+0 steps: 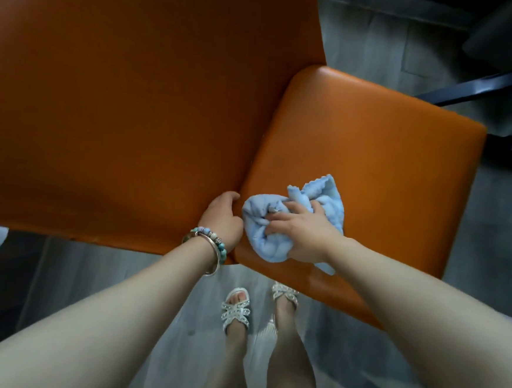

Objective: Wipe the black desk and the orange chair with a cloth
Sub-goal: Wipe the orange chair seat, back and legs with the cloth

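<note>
Near the seat's corner closest to the backrest, the right hand (299,229) grips a bunched light blue cloth (292,221), fingers curled into its folds and pressing it onto the orange chair (373,160). Just beside it, the left hand (222,218) curls round the backrest's edge. The cloth is crumpled, soft-looking, with a scalloped hem poking out past the fingers toward the seat's middle.

Bare orange seat (374,148) beyond the cloth (276,226) (backrest (119,91) walling its left side).
</note>
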`<control>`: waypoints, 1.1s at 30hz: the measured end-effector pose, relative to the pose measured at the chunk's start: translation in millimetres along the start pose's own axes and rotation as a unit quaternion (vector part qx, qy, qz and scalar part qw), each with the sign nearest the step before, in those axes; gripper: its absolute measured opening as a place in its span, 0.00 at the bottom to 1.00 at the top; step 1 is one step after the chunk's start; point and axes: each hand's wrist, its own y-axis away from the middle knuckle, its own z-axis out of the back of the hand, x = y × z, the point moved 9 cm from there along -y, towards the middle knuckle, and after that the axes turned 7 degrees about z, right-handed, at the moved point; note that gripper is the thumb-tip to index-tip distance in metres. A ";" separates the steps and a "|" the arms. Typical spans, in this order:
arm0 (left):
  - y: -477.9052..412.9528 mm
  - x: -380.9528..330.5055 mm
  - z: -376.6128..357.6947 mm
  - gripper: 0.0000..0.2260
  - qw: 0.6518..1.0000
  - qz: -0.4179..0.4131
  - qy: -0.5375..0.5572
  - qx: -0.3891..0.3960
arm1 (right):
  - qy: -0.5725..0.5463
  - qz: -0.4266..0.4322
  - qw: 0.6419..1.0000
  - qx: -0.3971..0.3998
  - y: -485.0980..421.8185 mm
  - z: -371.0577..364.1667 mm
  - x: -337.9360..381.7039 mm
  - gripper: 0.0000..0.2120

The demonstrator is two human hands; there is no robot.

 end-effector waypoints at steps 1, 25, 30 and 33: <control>-0.1 -0.5 -3.6 0.25 1.000 -0.008 -0.020 0.002 | -0.004 -0.006 1.000 0.002 5.0 -2.8 -2.3 0.25; 39.5 15.4 -86.3 0.25 0.971 -0.094 -0.219 0.013 | -0.013 -0.167 0.983 -0.072 161.8 -130.2 3.7 0.24; 44.8 27.8 -90.8 0.24 0.971 -0.094 -0.220 0.008 | -0.089 -0.210 0.973 -0.038 179.4 -152.6 6.6 0.19; 47.5 28.1 -83.6 0.22 0.976 -0.100 -0.191 -0.013 | -0.094 -0.190 0.963 -0.165 174.6 -129.4 20.3 0.13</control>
